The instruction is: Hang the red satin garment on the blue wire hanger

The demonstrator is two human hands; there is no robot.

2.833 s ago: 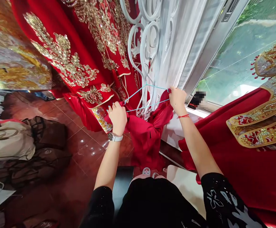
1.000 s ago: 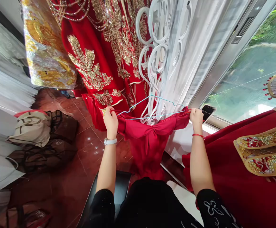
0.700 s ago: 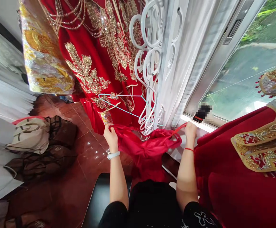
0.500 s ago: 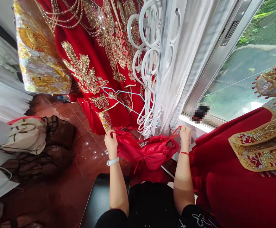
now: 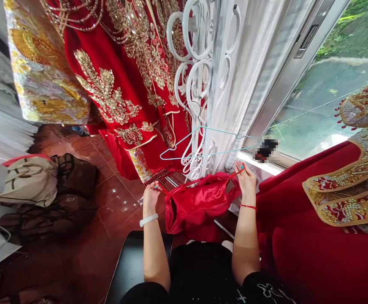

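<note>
1. Daylight is entering through the clear, metal-framed glass window (image 5: pixel 317 97) right of the grip.
2. Glossy dark-red floor tiles (image 5: pixel 116 198) left of the grip are throwing glare.
3. The shiny red satin garment (image 5: pixel 201 202) between is gleaming.
4. Wide-angle distortion is stretching the edges.

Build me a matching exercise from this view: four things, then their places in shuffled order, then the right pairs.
Things
1. Plain red dress
2. Light-blue hanger
3. Cream bag
4. Red bracelet

Places
A. Beside the brown bags, at the picture's left
B. Around the right wrist
C. Held between the left hand and the right hand
D. In front of the white scrollwork

Right pairs: 1-C, 2-D, 3-A, 4-B
</note>
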